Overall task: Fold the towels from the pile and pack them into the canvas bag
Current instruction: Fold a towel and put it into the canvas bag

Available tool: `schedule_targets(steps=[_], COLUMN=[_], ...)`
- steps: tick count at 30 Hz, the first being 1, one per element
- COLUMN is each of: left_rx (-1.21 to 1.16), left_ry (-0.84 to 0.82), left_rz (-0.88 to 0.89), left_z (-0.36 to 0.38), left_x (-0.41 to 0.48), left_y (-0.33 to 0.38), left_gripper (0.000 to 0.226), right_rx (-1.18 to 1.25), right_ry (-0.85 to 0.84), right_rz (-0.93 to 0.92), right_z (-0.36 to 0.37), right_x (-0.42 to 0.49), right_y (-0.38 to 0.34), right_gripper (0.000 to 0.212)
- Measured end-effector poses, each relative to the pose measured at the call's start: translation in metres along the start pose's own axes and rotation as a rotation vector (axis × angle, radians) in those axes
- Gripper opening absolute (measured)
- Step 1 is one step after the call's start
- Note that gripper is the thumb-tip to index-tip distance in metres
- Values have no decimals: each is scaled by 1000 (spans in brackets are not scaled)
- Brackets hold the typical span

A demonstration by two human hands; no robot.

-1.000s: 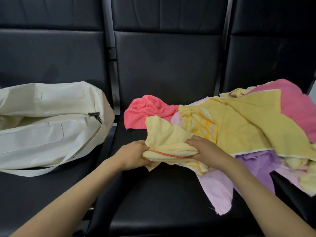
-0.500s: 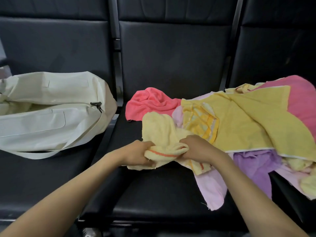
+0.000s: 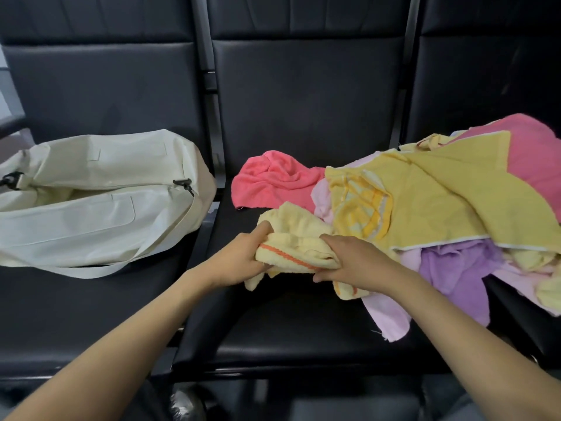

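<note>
A pale yellow towel [image 3: 299,247] with an orange stripe lies bunched on the middle seat. My left hand [image 3: 243,258] grips its left end and my right hand [image 3: 353,259] grips its right end. Behind and to the right spreads the pile of towels [image 3: 440,208]: a large yellow one on top, pink [image 3: 276,180] and purple [image 3: 455,268] ones around it. The cream canvas bag [image 3: 100,202] lies on the left seat, its top slit open, about a forearm's length left of my left hand.
Three black padded seats [image 3: 303,335] stand in a row with upright backs behind. A light pink towel [image 3: 388,314] hangs toward the middle seat's front edge. The bag's strap [image 3: 91,270] trails across the left seat.
Both hands have gathered the pale yellow towel tighter and drawn it slightly toward me; the stripe now runs along its front edge. The camera has tilted down a little.
</note>
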State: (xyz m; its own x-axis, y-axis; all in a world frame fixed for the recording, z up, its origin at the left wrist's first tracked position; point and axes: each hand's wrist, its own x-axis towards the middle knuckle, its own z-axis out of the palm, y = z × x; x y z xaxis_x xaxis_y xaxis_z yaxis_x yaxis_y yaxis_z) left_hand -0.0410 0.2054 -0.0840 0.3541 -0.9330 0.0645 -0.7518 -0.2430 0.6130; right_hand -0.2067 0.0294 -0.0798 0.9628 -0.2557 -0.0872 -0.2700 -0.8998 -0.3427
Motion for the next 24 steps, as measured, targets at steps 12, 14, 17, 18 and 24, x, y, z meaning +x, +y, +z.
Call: schedule_targets(steps=[12,14,17,18,24], left_rx=[423,315,95,36,-176], left_ry=[-257,-253,-127,-66,29], left_rz=[-177,-150,-95,-89,-128], left_z=[5,5,-1,-5,-27], left_x=[-6,-5,-10,-11,-14], left_y=[-11,-19,-18,-15,14], left_gripper=[18,22,36,30,26], right_rx=[-142,-102,-86,-35,221], right_ry=[-103,-83,32,85,159], right_rz=[148,120,95,98,135], right_z=[27,27,16,10,-26], right_x=[-2,-1,2,2,-3], right_y=[5,7,9,7,-4], right_gripper=[15,8,20,20,15])
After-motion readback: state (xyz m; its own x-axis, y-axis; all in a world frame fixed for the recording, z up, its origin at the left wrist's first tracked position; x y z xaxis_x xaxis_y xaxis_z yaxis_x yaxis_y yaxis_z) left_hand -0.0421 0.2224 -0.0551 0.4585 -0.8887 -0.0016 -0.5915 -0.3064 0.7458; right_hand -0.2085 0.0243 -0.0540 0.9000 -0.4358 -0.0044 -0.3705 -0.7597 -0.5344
